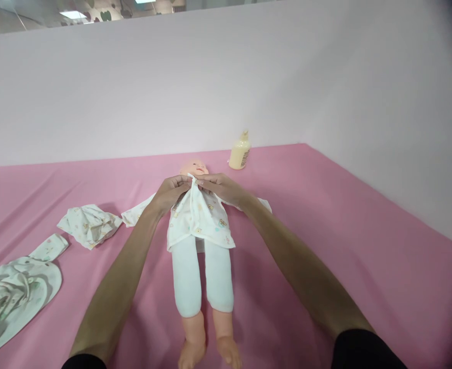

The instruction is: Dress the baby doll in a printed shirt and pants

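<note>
A baby doll (192,338) lies on its back on a pink cloth (287,307), feet towards me. It wears white leggings (187,277) and a white baby shirt (210,223) printed with small figures, its sleeves spread to both sides. At the neck of the shirt, my left hand (171,192) pinches the left front edge. My right hand (224,188) closes on the opposite edge, its fingertips meeting those of the left. Between them the fabric is drawn up into a peak. The fingers hide the exact fastening and part of the doll's head.
On the left lie a crumpled printed cloth (90,225) and a larger printed garment (37,282). A pale yellow pump bottle (239,154) stands beyond the doll, near the white wall (172,92). Another wall bounds the right side.
</note>
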{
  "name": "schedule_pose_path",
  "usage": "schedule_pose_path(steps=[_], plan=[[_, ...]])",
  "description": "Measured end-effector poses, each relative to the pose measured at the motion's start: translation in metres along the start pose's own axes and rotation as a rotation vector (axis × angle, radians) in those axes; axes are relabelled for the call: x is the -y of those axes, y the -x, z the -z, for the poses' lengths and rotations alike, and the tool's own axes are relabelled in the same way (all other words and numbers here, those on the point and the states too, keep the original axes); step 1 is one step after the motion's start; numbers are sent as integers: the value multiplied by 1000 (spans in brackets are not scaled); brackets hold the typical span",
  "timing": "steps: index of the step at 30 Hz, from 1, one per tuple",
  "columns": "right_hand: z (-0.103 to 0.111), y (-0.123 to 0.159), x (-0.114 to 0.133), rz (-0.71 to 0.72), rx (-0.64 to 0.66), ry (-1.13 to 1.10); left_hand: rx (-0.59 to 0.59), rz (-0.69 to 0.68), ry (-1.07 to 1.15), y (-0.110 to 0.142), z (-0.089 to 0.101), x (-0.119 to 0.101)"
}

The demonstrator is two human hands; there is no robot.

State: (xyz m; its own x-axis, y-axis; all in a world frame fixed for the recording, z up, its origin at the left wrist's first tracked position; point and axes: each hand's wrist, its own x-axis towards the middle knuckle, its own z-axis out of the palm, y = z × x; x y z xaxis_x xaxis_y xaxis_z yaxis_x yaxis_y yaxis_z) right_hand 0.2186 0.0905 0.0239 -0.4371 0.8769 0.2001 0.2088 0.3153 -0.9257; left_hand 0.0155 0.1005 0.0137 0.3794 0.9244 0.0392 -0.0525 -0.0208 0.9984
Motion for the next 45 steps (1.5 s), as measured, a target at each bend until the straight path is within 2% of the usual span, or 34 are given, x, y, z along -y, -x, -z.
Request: schedule_pose_path(steps=[3, 14, 18, 23, 28, 33, 36, 38, 42, 45], plan=[[1, -1, -3, -6, 8, 1, 0, 1, 7, 0, -1, -1], [-11, -13, -24, 181, -97, -47, -1, 0, 137, -2, 0, 3], [-15, -14, -26, 259, -175, 100, 23, -42, 74, -2, 3, -3], [-17, -14, -28, 365, -237, 309, -30, -35, -68, 1, 1, -10], [-18, -14, -26, 380, -262, 325, -71, -2, -123, 1, -5, -9], [-17, -14, -26, 303, -228, 192, -70, -14, -137, -2, -4, -5], [-15, -15, -24, 205, -187, 73, -74, -24, -181, -2, -5, -5], [-14, -14, -21, 126, -222, 22, -99, -29, -225, -1, -7, -7], [-11, -9, -7, -35, -320, 82, -143, -27, -317, 3, -13, -11], [-11, -6, 2, -121, -267, 72, -165, -46, -407, 4, -15, -13]])
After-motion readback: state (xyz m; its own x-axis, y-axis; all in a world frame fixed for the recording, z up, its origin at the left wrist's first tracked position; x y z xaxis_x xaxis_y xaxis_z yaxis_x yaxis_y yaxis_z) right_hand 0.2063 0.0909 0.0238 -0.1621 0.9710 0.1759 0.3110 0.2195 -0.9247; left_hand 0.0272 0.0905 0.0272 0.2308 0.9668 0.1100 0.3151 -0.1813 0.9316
